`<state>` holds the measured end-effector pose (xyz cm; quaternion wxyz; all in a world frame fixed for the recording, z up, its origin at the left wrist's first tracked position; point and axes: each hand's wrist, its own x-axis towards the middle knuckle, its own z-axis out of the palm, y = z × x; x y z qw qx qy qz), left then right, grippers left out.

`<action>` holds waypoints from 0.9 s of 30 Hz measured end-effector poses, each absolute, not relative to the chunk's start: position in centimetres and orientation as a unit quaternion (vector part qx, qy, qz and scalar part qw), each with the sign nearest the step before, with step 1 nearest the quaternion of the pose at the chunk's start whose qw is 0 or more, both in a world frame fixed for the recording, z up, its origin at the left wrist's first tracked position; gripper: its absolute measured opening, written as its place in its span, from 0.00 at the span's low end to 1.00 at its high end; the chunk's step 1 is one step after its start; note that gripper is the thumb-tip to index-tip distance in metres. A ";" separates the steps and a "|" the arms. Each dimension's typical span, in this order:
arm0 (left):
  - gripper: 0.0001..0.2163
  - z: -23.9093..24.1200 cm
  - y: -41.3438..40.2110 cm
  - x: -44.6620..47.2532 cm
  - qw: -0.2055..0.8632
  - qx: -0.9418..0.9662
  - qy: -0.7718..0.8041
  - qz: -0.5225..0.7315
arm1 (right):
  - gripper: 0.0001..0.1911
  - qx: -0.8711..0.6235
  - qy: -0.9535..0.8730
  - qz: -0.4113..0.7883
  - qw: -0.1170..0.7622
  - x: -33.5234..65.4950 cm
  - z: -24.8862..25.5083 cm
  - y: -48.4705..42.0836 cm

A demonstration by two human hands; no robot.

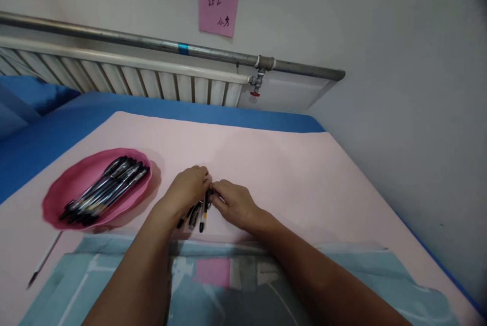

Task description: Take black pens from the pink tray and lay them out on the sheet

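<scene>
My left hand (188, 189) and my right hand (234, 204) meet at the middle of the pink sheet (289, 173), fingers curled together. Between them I pinch a small bunch of black pens (200, 214), whose lower ends stick out toward me below the fingers. What the fingertips do at the pens' top ends is hidden. To the left a pink oval dish (72, 184) holds several more black pens (104, 186) lying side by side.
A loose pen refill (44, 259) lies at the left near edge. A light blue patterned cloth (342, 285) covers the near part. Blue bedding (49, 133), a white radiator (125, 74), a metal pipe (152, 41) and a pink note (218, 5) are behind.
</scene>
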<state>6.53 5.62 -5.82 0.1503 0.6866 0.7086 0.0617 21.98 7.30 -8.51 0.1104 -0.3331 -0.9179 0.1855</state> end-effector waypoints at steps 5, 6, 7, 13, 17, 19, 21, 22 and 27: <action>0.13 -6.0 5.7 6.4 0.151 0.689 0.707 0.061 | 0.07 -0.330 -0.919 0.180 0.115 22.0 -8.6 7.3; 0.13 -6.0 5.7 6.4 0.149 0.689 0.706 0.061 | 0.07 -0.331 -0.919 0.178 0.118 22.0 -8.6 7.3; 0.13 -6.0 5.7 6.4 0.148 0.690 0.706 0.060 | 0.07 -0.331 -0.919 0.177 0.119 22.0 -8.7 7.3; 0.13 -5.9 5.7 6.4 0.146 0.695 0.702 0.057 | 0.07 -0.330 -0.921 0.171 0.121 22.0 -8.8 7.3; 0.13 -5.9 5.7 6.4 0.143 0.696 0.702 0.049 | 0.06 -0.328 -0.921 0.168 0.123 22.0 -8.9 7.4; 0.13 -5.9 5.7 6.5 0.143 0.694 0.704 0.050 | 0.06 -0.328 -0.922 0.166 0.124 22.0 -8.9 7.4; 0.13 -5.8 5.7 6.5 0.142 0.694 0.703 0.052 | 0.07 -0.329 -0.922 0.167 0.121 22.0 -8.9 7.3; 0.13 -5.8 5.7 6.6 0.142 0.695 0.703 0.051 | 0.07 -0.329 -0.921 0.170 0.119 22.0 -8.8 7.3; 0.14 -5.8 5.7 6.6 0.144 0.695 0.704 0.038 | 0.07 -0.332 -0.920 0.175 0.113 22.0 -8.7 7.3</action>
